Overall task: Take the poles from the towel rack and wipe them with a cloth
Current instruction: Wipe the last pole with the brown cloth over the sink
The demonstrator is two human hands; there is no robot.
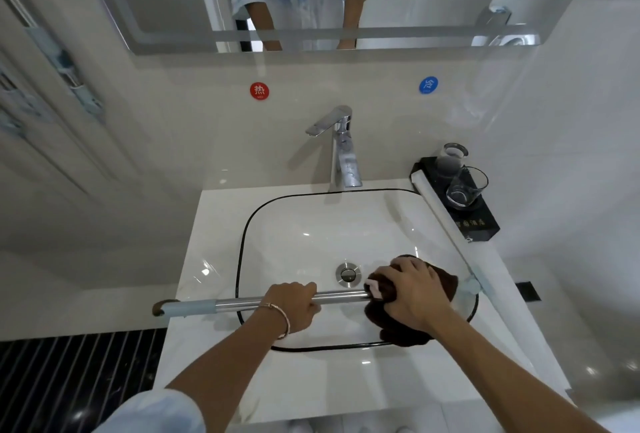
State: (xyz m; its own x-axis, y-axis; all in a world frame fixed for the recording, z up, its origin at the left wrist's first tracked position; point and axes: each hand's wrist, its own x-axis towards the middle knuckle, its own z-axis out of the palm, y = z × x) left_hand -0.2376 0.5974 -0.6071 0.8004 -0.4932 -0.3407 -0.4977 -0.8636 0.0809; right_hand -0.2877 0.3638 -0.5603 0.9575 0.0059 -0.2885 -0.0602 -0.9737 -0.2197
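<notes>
**Inspector:** Item one, the pole (235, 302). Location?

**Assessor:** Held level over the front part of the white sink (242, 242), running left to right. Its left end projects past the counter's left edge. Its right end is hidden inside the cloth (441, 278).

**Inspector:** Condition and appearance?

**Assessor:** Bright, polished metal shaft with a clean highlight along its length. A pale blue sleeve covers the left end, finishing in a small brownish tip.

**Inspector:** Left hand (294, 306)?

**Assessor:** Fingers curled over the bare metal shaft near its middle, gripping from above. A thin bracelet (280, 316) sits on that wrist.

**Inspector:** Right hand (412, 290)?

**Assessor:** Closed around the cloth, which is bunched about the shaft. Fingers wrap over the top, and the palm covers most of the bundle.

**Inspector:** The cloth itself?

**Assessor:** Dark brown and plush, with a small pale label showing at its left edge and loose folds hanging below the hand.

**Inspector:** Any further poles?

**Assessor:** A second pole (443, 211) lies along the sink's right rim. It looks pale and matte, with a light blue fitting at its near end, just beside the cloth.

**Inspector:** Surroundings?

**Assessor:** A chrome faucet (341, 148) stands behind the basin. A black tray (481, 223) holding two glasses (465, 186) sits at the back right.
</notes>
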